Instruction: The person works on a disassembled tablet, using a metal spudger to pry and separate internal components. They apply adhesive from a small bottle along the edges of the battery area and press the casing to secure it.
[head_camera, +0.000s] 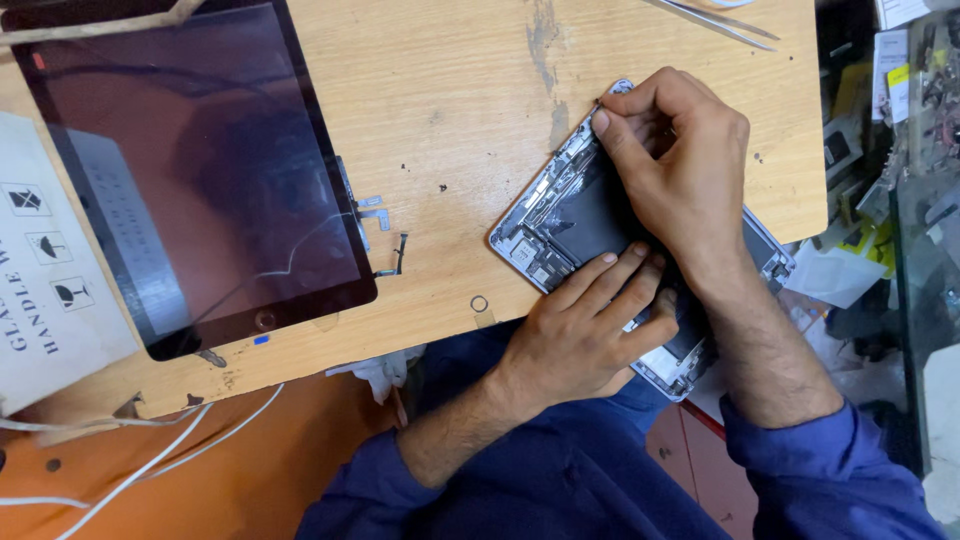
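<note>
An opened silver tablet body (545, 225) lies tilted at the wooden table's (450, 90) near right edge, its dark battery and circuit parts exposed. My left hand (585, 335) rests flat on its near part, fingers spread on the dark battery. My right hand (675, 155) is over the far end, thumb and forefinger pinched at the top corner of the frame; whether a small tool or part sits between them cannot be made out. A detached black tablet screen (195, 170) lies face up at the left, with thin flex cables (385, 240) beside its right edge.
Metal tweezers (715, 18) lie at the table's far edge. A white cardboard box (45, 270) sits at the left. White cables (150, 460) hang below the table edge. Cluttered parts fill a glass shelf (925, 180) on the right. My blue sleeves are near the bottom.
</note>
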